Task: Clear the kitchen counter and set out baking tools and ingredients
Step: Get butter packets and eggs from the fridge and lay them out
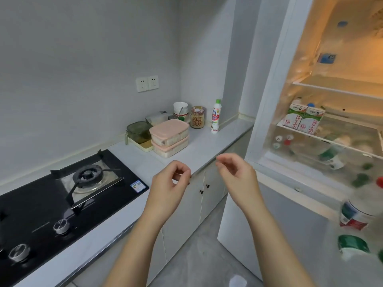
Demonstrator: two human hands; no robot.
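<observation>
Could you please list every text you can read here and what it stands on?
"YEAH", "DOG": jar on the counter; its middle line is unclear.
"纯牛奶", "33": both milk cartons in the fridge.
Too blurred to read: white bottle label, stove sticker, tub at lower right.

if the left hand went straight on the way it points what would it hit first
The left hand would likely meet the stacked pink-lidded boxes first; depth is unclear.
</observation>
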